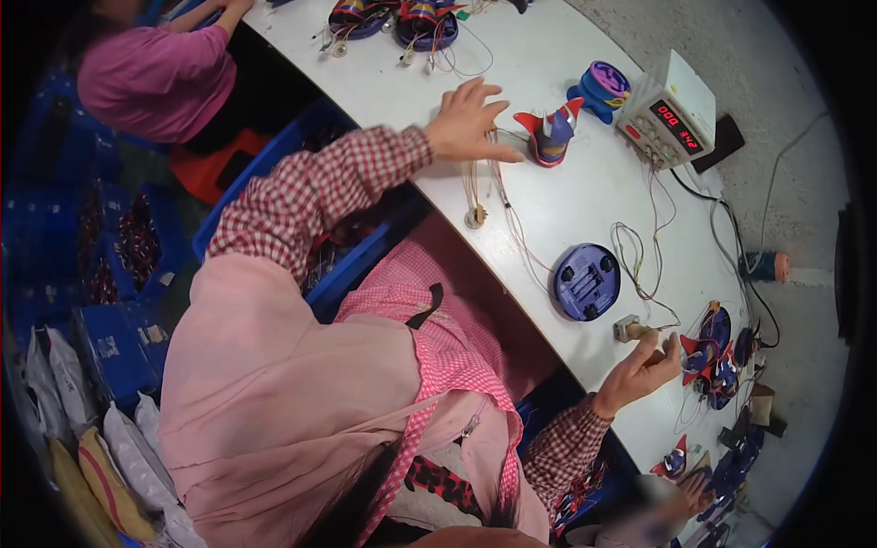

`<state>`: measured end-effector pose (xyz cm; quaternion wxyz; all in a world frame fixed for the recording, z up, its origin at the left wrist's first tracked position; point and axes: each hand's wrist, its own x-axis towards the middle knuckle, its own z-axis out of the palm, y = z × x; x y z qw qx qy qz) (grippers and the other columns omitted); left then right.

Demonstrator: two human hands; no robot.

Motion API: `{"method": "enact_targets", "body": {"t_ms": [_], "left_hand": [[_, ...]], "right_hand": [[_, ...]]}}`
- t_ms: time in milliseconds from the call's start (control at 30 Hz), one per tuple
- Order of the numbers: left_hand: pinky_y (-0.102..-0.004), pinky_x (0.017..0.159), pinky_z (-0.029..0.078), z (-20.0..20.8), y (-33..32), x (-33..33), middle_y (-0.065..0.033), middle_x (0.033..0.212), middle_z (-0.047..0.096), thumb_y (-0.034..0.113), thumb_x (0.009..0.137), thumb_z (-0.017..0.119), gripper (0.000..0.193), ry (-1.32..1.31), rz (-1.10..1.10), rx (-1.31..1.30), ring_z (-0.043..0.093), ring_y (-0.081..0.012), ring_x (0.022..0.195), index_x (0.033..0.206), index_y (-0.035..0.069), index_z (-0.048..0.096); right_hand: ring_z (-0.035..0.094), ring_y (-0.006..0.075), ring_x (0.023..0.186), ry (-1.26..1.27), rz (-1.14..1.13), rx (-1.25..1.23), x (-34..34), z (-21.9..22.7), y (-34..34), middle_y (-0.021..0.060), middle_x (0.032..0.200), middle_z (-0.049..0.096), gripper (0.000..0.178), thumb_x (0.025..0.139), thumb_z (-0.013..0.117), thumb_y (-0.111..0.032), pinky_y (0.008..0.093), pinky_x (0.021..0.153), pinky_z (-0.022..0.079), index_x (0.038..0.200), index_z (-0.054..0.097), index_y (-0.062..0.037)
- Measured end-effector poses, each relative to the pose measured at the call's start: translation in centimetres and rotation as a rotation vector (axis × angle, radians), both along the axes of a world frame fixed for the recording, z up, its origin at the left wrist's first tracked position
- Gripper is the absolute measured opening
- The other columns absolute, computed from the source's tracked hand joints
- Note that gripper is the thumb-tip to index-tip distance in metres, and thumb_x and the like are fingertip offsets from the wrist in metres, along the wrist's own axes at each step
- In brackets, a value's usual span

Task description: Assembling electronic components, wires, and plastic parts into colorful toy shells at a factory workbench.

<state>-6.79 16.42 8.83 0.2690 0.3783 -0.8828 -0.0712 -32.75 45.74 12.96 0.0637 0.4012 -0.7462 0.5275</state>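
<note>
Toy (553,139) stands beside the spread left hand (464,124); the loosely spread right hand (637,374) is near a block (627,329) on the desk (585,205).

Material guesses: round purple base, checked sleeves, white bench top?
Round purple base: likely moulded plastic, satin; crisp recessed compartments.
Checked sleeves: probably woven fabric, matte; soft folds.
White bench top: smooth, faint sheen; laminate or painted board, can't tell which.
</note>
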Motion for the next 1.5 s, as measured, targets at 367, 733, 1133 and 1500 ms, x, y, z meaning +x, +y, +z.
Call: {"method": "enact_targets", "body": {"t_ms": [367,733,1133,1500], "left_hand": [[-0.0509,0.107,0.009,-1.3,-4.4,-6.1,-0.0186,0.138,0.037,0.075,0.056,0.064,0.106,0.038,-0.219,0.261,0.012,-0.0379,0.136,0.13,0.002,0.045],[-0.0454,0.099,0.022,0.5,-7.7,-7.5,-0.0108,0.121,0.053,0.071,0.053,0.067,0.086,-0.185,-0.57,0.289,0.033,-0.0328,0.124,0.117,0.014,0.059],[-0.0419,0.091,0.035,2.3,-6.9,-8.2,-0.0073,0.104,0.06,0.054,0.058,0.07,0.058,-0.237,-0.502,0.465,0.047,-0.0267,0.103,0.099,0.014,0.066],[-0.0266,0.084,0.043,2.6,2.0,-7.6,-0.0061,0.106,0.064,0.026,0.08,0.066,0.037,0.647,-0.702,1.752,0.06,-0.0124,0.092,0.109,0.002,0.061]], "right_hand": [[0.058,0.0358,0.088,0.38,0.791,0.174,12.2,-2.4,-18.8,0.0196,0.099,0.058,0.02,0.084,0.056,-0.005,0.0396,0.079,0.047,0.102,0.057,0.0028],[0.058,0.0448,0.088,0.292,0.632,0.594,15.8,-3.8,-23.7,0.0295,0.106,0.053,0.027,0.087,0.048,-0.011,0.048,0.071,0.049,0.11,0.049,0.0045],[0.061,0.0384,0.067,0.44,0.529,0.474,15.2,-4.9,-24.0,0.0244,0.099,0.055,0.019,0.082,0.053,-0.01,0.0464,0.057,0.05,0.098,0.052,-0.0014],[0.058,0.0139,0.072,-0.103,0.512,-0.028,9.7,1.7,-9.4,0.0077,0.082,0.056,0.015,0.083,0.062,-0.002,0.0229,0.064,0.046,0.097,0.057,0.0002]]}}
